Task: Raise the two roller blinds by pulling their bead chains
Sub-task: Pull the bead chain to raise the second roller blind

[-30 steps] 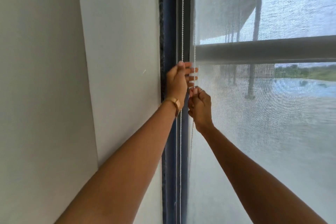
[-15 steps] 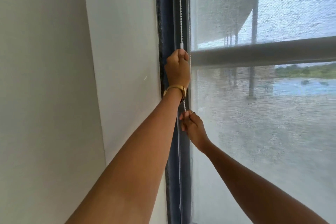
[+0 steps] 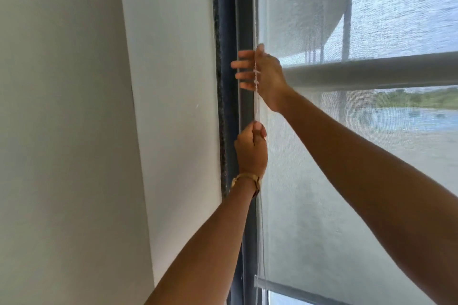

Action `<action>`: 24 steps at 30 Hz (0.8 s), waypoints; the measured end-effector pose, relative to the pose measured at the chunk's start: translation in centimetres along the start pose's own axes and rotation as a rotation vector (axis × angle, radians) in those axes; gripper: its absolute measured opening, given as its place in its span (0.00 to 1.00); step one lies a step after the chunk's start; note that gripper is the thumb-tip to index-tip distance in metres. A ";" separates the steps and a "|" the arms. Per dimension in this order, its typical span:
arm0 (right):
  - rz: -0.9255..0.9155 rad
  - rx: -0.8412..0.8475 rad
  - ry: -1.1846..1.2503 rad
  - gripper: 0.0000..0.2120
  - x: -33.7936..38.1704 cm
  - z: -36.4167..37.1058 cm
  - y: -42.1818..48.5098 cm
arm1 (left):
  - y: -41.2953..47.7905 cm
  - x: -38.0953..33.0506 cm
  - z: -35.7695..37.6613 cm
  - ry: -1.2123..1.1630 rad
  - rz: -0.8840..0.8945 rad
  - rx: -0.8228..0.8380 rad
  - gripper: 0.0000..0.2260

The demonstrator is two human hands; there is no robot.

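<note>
Window frame [image 3: 245, 20]; left hand [image 3: 251, 151] gripping bead chain [image 3: 257, 109].

Right hand [image 3: 266, 74] raised, fingers spread; left hand [image 3: 251, 150] fisted below it.

White bead chain [image 3: 256, 104]; pale grey, finely woven mesh roller blind [image 3: 322, 205] with grey bottom bar [image 3: 297, 291]; dark blue-grey window frame [image 3: 244, 7] with speckled dark edge; off-white wall [image 3: 74, 106]; gold watch [image 3: 245, 178] with brown strap; green and blue blurred beyond mesh
</note>
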State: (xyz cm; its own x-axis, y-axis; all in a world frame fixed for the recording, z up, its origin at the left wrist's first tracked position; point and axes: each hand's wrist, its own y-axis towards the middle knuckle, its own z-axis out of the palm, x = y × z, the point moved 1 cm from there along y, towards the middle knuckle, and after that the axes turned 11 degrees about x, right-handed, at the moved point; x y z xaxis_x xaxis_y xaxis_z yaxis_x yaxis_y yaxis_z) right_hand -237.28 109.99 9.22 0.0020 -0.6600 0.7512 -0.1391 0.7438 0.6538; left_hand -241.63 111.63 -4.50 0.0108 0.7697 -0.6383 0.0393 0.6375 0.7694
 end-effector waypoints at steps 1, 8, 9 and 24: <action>0.003 -0.008 0.005 0.20 0.8 0.3 0.5 | -0.5 0.2 0.1 -0.010 -0.009 0.006 0.14; -0.048 -0.173 -0.040 0.16 4.6 1.3 2.4 | -4.6 2.4 -0.6 -0.042 -0.104 0.012 0.18; -0.033 -0.167 -0.082 0.16 4.6 1.5 2.2 | -5.3 2.7 -0.9 -0.037 -0.120 0.015 0.18; -0.209 -0.131 -0.264 0.18 0.1 -1.0 -0.9 | -4.6 1.9 -1.7 -0.178 -0.162 -0.015 0.12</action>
State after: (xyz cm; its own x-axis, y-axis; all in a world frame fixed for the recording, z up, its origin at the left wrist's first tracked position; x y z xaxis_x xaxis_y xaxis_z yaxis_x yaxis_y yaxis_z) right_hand -236.18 109.36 8.85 -0.2411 -0.7910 0.5624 -0.0345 0.5861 0.8095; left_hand -243.48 110.20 -9.26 0.1820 0.6399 -0.7466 0.0402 0.7538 0.6558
